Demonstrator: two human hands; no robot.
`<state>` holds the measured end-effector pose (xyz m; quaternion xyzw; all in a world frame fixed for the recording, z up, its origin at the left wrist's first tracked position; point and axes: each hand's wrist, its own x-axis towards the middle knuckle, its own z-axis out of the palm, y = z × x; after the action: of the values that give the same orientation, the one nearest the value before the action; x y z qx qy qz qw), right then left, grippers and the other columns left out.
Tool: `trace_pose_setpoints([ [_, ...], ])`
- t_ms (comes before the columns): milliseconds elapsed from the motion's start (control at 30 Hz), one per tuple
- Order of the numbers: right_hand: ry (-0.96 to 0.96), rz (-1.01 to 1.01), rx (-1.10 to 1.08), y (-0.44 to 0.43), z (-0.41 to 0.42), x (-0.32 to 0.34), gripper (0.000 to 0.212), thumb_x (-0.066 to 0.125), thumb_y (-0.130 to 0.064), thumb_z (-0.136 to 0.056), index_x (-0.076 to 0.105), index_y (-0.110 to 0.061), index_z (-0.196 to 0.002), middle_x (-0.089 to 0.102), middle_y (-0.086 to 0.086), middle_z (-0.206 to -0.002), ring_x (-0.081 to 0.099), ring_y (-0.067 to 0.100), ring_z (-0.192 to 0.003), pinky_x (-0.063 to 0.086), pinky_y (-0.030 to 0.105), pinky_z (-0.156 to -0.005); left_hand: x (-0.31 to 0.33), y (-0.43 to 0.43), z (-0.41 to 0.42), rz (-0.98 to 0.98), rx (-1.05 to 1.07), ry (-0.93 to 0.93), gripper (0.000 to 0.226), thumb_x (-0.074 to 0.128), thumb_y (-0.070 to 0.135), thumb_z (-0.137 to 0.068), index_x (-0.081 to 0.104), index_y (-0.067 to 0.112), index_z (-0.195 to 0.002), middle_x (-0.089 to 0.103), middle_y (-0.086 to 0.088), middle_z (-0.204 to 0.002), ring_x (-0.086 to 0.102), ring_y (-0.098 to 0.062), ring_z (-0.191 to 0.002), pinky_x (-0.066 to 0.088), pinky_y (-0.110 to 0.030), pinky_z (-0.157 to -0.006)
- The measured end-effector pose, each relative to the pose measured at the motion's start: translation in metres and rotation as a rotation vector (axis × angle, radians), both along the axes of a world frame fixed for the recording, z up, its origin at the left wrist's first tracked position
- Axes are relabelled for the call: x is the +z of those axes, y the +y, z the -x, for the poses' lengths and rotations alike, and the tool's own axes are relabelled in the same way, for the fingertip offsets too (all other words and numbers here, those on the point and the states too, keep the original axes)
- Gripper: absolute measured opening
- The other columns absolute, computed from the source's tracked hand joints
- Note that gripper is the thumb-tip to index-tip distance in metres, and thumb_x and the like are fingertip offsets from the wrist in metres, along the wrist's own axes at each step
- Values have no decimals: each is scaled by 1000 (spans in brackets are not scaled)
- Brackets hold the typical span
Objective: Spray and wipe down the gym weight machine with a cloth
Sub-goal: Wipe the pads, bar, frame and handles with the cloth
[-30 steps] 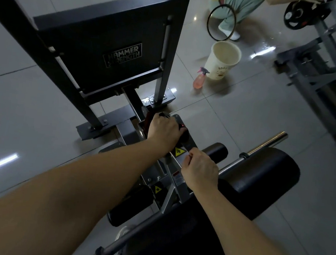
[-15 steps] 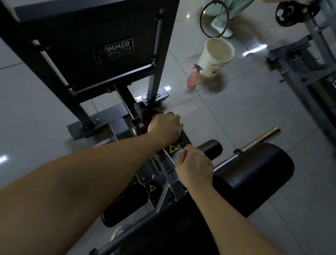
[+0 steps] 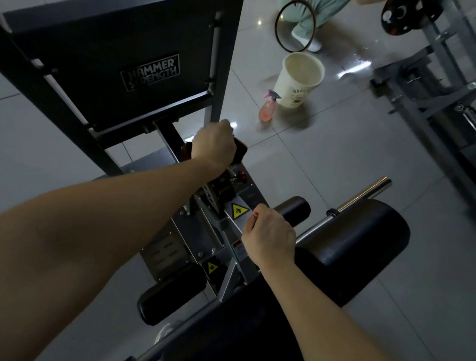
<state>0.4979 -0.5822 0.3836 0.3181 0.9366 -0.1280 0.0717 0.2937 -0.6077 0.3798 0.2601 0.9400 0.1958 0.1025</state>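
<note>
Weight machine (image 3: 226,223): dark frame, long axis running from the near padded rollers up toward the upright back panel (image 3: 111,58) marked HAMMER STRENGTH.
Cloth (image 3: 238,151): dark red, bunched, pressed on the frame at the foot of the upright post; mostly hidden under the hand.
Left hand (image 3: 214,145): fingers curled tight over the cloth.
Right hand (image 3: 270,236): loose fist resting on the frame beside a yellow warning sticker (image 3: 239,211); whether it holds anything cannot be told.
Spray bottle (image 3: 268,108): pink, upright on the tiled floor, nozzle pointing left, just beside a pale bucket (image 3: 297,83), well apart from both hands.
</note>
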Motion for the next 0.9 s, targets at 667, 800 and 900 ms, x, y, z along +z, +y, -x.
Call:
trace_pose_setpoints([
  [667,4,-3,12,1,-1,-1,22,42,-32,-102,57,-17,-96,59,-1,-79,60,15,-66,56,34,-65,32,-42,49,150,-423,-441,11,69,17,-91,72,28,-93,69,-1,-100,66,-17,-89,55,-30,-73],
  [800,16,-10,17,0,-1,0,20,44,-31,-101,57,-17,-96,59,-2,-78,60,15,-65,56,35,-64,24,-82,60,78,-476,-496,23,66,12,-88,74,34,-87,61,6,-111,62,-13,-101,54,-32,-90],
  [900,23,-13,7,-1,-1,0,18,46,-29,-101,58,-16,-96,58,-1,-78,58,17,-65,54,35,-62,-1,-93,53,-177,-309,-470,18,70,14,-91,76,28,-99,61,3,-116,62,-12,-102,50,-21,-87],
])
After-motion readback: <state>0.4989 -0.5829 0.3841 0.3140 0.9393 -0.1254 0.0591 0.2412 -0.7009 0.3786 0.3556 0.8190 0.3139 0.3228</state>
